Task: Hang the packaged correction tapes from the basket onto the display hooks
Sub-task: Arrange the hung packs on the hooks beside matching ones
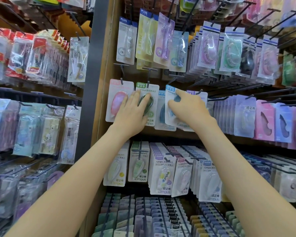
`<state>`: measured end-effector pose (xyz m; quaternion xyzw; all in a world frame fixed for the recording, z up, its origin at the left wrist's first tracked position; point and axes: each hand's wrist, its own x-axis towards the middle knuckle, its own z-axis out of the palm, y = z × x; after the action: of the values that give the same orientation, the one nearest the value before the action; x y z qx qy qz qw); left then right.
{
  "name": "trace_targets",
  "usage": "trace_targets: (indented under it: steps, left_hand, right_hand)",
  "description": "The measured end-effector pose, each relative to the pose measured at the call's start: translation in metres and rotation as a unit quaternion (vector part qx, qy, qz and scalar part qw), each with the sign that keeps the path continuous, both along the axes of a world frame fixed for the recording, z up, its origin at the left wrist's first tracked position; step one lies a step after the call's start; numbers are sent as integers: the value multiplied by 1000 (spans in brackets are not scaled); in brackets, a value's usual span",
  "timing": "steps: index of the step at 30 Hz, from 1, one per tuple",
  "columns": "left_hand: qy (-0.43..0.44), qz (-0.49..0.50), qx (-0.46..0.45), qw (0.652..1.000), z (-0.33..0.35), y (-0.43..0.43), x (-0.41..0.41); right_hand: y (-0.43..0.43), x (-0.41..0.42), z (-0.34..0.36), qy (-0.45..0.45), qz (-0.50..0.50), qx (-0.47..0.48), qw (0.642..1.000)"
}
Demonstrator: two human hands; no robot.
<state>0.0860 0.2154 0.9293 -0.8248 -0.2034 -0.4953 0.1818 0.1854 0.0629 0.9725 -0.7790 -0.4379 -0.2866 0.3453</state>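
Observation:
Both hands are up at the middle row of display hooks. My left hand lies flat with straight fingers on the green correction tape pack, which hangs on a hook; a pink pack hangs just left of it. My right hand grips a light blue correction tape pack by its right side, thumb across the front, its top tilted near a hook. A darker blue pack hangs behind it. The basket is not in view.
Packed hooks of correction tapes fill the rows above, below and to the right. Long bare hook rods jut out right of my right hand. A grey upright post separates a left bay of other stationery.

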Motion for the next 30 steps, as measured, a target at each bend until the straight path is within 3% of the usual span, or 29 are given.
trace_targets:
  steps: [5,9,15,23,30]
  left_hand:
    - [9,5,-2,1000,1,-1,1]
    - [13,11,-4,1000,2,-2,5]
    - [25,16,4,1000,3,-3,2]
    - [29,-4,22,999,4,4,-3]
    - [60,28,33,997,7,3,-1]
  right_hand:
    - [-2,4,-10,-54,10,-38,998]
    - [-3,9,-14,-5,-16,-55,998]
    - [10,15,-39,20,126,-32,991]
    - [12,21,-40,18,246,143,958]
    - [19,17,-24,143,266,242,922]
